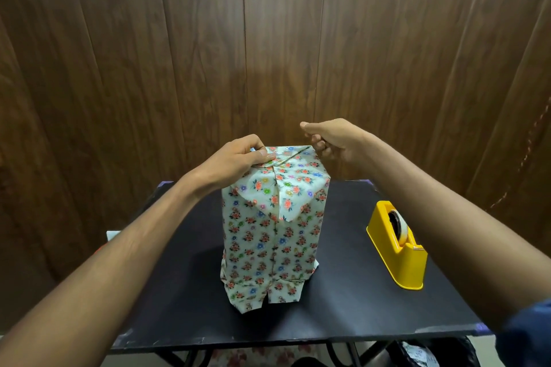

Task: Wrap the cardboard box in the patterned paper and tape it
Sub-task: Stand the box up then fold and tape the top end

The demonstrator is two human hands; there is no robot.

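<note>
The box [269, 235] stands upright in the middle of the black table [343, 292], fully covered in floral patterned paper. No bare cardboard shows. A folded triangular flap [277, 192] hangs down over its top front, and loose paper flaps spread out at the bottom [262, 289]. My left hand [238, 158] presses on the top left edge of the paper, thumb on the fold. My right hand [331, 140] hovers at the top right corner with fingers curled and pinched; whether it holds a piece of tape is too small to tell.
A yellow tape dispenser [398, 244] with a roll of clear tape sits on the right side of the table. A dark wood-panel wall [268, 39] stands close behind. More floral paper [268, 356] and a dark bag [432, 354] lie below the table's front edge.
</note>
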